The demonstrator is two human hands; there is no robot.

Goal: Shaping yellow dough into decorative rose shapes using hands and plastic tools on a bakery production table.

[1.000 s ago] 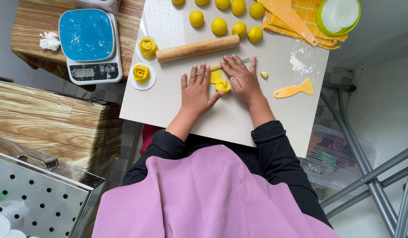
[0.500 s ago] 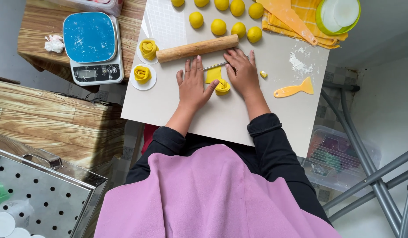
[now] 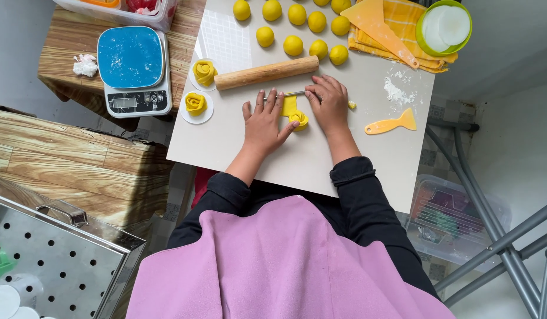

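My left hand [image 3: 266,120] lies flat on the white board [image 3: 320,159], fingers spread, thumb touching a rolled yellow dough strip [image 3: 294,113]. My right hand [image 3: 328,104] rests on the other side of that strip, fingers curled against it. A thin metal stick [image 3: 292,93] pokes out from under the fingertips of both hands. Just beyond them lies a wooden rolling pin [image 3: 266,72]. Two finished dough roses [image 3: 196,104] sit on small white discs at the board's left edge.
Several yellow dough balls [image 3: 293,45] line the far side of the board. A yellow scraper [image 3: 391,124] lies right of my hand, a blue-topped scale [image 3: 132,69] stands to the left, a perforated steel tray [image 3: 43,266] sits lower left.
Both hands have rolled the dough strip up from its near end, so the flat piece is shorter and a coil has formed. The hands shifted slightly away from me.
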